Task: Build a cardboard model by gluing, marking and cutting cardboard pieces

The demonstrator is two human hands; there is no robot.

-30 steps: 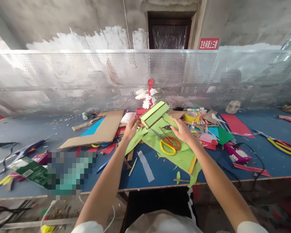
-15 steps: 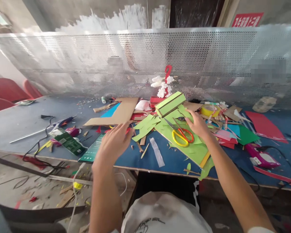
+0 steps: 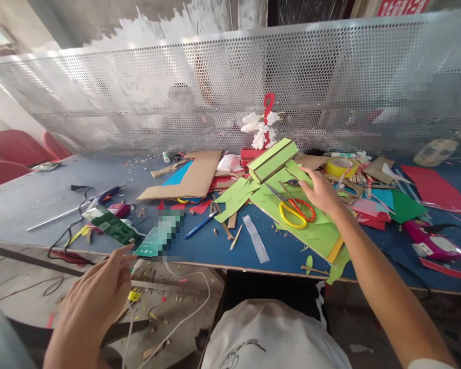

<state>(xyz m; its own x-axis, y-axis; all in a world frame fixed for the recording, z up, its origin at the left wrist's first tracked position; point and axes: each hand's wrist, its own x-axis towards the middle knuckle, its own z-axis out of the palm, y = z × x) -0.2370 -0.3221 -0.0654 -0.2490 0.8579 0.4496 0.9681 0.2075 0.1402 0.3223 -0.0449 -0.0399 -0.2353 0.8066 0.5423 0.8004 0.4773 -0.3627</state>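
Observation:
At the table's front edge, my left hand [image 3: 100, 287] has its fingers partly stretched out, with nothing visible in them. Its fingertips are beside the lower left corner of a phone [image 3: 157, 233] with a lit screen. My right hand [image 3: 320, 190] rests over the light green card pieces [image 3: 261, 200], thumb and forefinger apart. Close to its fingertips is a small dark item [image 3: 292, 182] that I cannot make out. Scissors [image 3: 297, 211] with yellow and orange handles lie on the green card. A green folded card box [image 3: 272, 161] lies just beyond my right hand.
Brown cardboard [image 3: 200, 177], a blue pen [image 3: 200, 225] and a clear strip [image 3: 255, 238] lie around the middle. Yellow tape [image 3: 341, 167] and colored paper [image 3: 407, 210] are at right. A glue gun [image 3: 102, 197] with a cord lies left. Behind stands a perforated metal screen [image 3: 223, 102].
My left hand has moved left and down, from above the phone to beside its lower corner, uncovering the blue pen. My right hand stays by the green card. The view has shifted slightly.

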